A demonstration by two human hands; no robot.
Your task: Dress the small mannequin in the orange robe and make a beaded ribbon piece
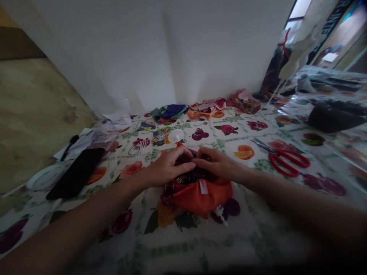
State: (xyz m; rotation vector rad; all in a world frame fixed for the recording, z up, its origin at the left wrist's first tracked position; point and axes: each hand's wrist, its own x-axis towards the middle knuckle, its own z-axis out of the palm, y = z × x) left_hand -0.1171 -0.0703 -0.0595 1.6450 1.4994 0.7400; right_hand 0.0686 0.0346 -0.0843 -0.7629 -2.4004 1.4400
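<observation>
While the left hand (169, 166) and the right hand (218, 164) curl together over the mouth of an orange cloth pouch (200, 199), their fingers nearly meet and both look closed on the dark cloth bunched at the opening; the exact hold is partly hidden. The pouch lies flat near the middle of the bench (258, 131), directly on its fruit-print cover, below and partly under both hands. A small white label (203, 186) sits on the orange cloth, and a beaded strip (165, 188) runs along the pouch's left edge. A red tip of cloth (179, 144) pokes out just beyond the hands.

Just beyond that, a round white lid (176, 136) lies beside a small patterned fabric scrap (158, 140). Red-handled scissors (288, 162) lie open-looped on the bench, well right of the right hand. A black phone (76, 172) lies left of the left hand, next to a white plate (44, 177) and loose papers (76, 147). A small clear ring (134, 151) sits between the phone and the pouch. Fabric scraps in blue (169, 111), orange (200, 112) and red (243, 101) are heaped along the far edge against a white wall (114, 49). A black bag (335, 116) sits on the right side of the bench.
</observation>
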